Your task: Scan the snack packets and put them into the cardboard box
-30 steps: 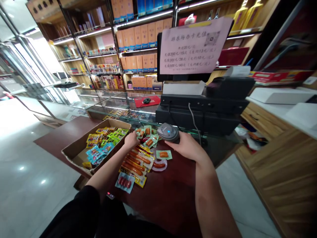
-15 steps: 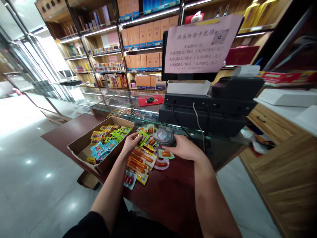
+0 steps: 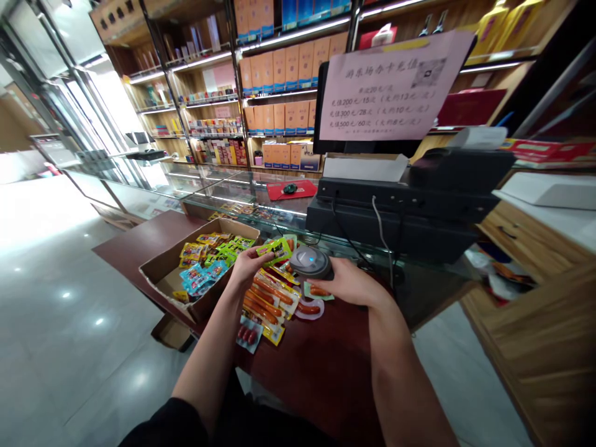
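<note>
My left hand pinches a small green snack packet by its left end, above the table. Just right of the packet, my right hand grips a grey barcode scanner with a blue light on top; its head points toward the packet. Below both hands lie packaged sausages in clear and yellow wrappers, beside a pack of small dark red sausages. To the left, an open cardboard box holds yellow, green and blue packets.
Behind the hands stands a glass counter with a mouse on a red pad. A black cash drawer and a screen with a pink paper sign rise at the right. Cables hang down in front. Stocked shelves line the back.
The green packet has turned from slanted to nearly level, with its broad face more in view. The scanner stays beside it, slightly tilted. The whole view has shifted a little.
</note>
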A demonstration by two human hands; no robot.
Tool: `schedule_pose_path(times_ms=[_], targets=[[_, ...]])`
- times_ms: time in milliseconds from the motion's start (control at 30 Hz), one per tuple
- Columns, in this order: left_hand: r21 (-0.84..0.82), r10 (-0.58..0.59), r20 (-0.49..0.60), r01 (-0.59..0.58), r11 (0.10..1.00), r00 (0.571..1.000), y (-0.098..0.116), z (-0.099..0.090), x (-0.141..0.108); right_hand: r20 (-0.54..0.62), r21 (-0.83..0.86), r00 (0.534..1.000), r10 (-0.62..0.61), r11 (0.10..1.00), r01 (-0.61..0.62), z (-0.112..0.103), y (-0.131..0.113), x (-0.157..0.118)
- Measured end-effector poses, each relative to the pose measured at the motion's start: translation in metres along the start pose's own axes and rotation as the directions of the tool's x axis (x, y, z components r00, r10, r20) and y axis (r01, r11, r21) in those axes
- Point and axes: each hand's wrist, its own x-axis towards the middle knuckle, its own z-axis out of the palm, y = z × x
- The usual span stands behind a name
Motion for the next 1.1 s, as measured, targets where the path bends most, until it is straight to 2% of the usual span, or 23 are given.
schedule_pose_path(times_ms=[167, 333, 467, 600, 733, 900, 1000, 1100], targets=[[0.031, -0.003, -0.051, 0.004, 1.0, 0.999, -0.002, -0.001, 0.002, 0.005, 0.007, 1.0, 0.005, 1.0, -0.005, 0.0, -0.001, -0.001], [0.071, 0.032, -0.031, -0.03, 0.997, 0.999, -0.003, 0.001, 0.003, -0.013, 0.004, 1.0, 0.01, 1.0, -0.01, -0.001, -0.001, -0.002], [0.129, 0.012, -0.029, -0.008, 0.992, 1.0, 0.003, -0.009, 0.007, -0.009, 0.007, 1.0, 0.013, 1.0, -0.013, -0.002, 0.0, -0.001], [0.214, 0.043, -0.062, -0.029, 0.976, 0.997, 0.018, -0.043, 0.019, 0.008, 0.0, 1.0, 0.012, 1.0, -0.012, -0.002, 0.0, 0.002], [0.384, 0.072, -0.133, -0.015, 0.923, 0.988, 0.034, -0.098, 0.043, -0.001, -0.013, 1.0, 0.023, 1.0, -0.023, 0.002, -0.001, 0.006], [0.411, 0.051, -0.236, 0.053, 0.91, 0.97, 0.039, -0.163, 0.075, 0.054, 0.044, 0.998, 0.036, 0.998, -0.038, 0.011, 0.002, 0.011], [0.419, -0.005, -0.281, 0.128, 0.899, 0.96, 0.034, -0.183, 0.087, 0.057, 0.05, 0.998, 0.031, 0.998, -0.033, 0.016, 0.006, 0.015], [0.5, -0.026, -0.304, 0.183, 0.846, 0.952, 0.026, -0.191, 0.093, 0.032, 0.023, 0.999, 0.02, 1.0, -0.021, 0.018, 0.01, 0.018]])
